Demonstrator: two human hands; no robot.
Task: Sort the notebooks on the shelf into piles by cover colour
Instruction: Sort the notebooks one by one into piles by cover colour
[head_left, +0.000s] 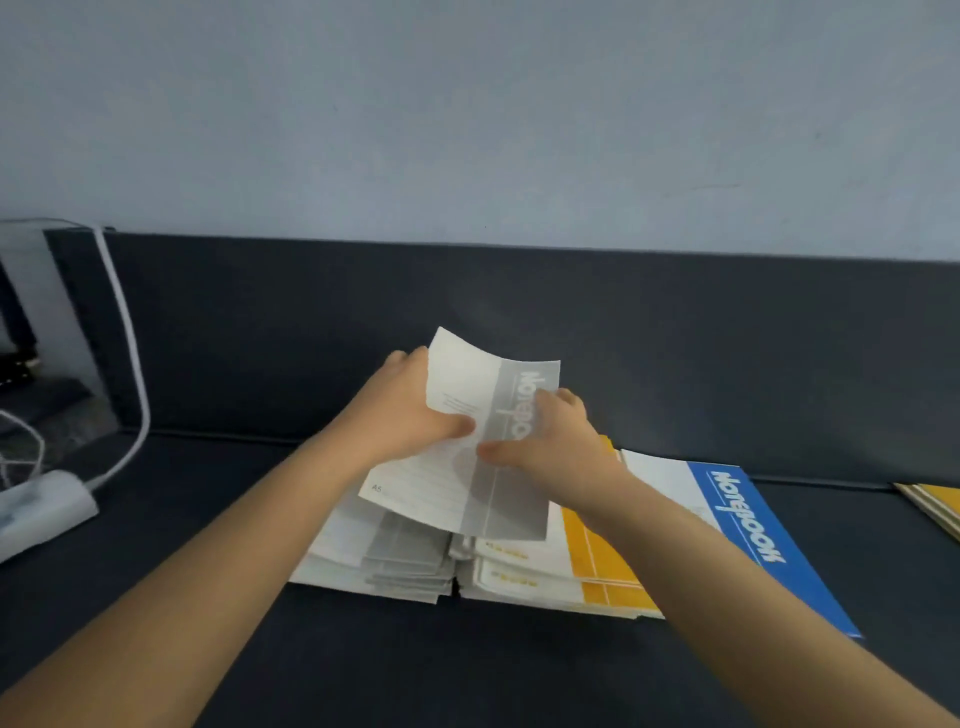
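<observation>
A grey-and-white notebook (457, 457) is lifted and tilted above a pile of grey notebooks (395, 561). My left hand (410, 410) grips its left edge, thumb on the cover. My right hand (550, 441) holds its grey band from the right, thumb pressed on the cover. Beside the grey pile lies a pile of yellow notebooks (597, 566). A blue notebook (753, 525) lies further right, partly under the yellow pile and my right forearm.
The dark shelf (218, 519) has a raised dark back panel (675, 353). At the left sit a white power adapter (47, 506) with a white cable (127, 353). Another yellow notebook (935, 501) shows at the right edge.
</observation>
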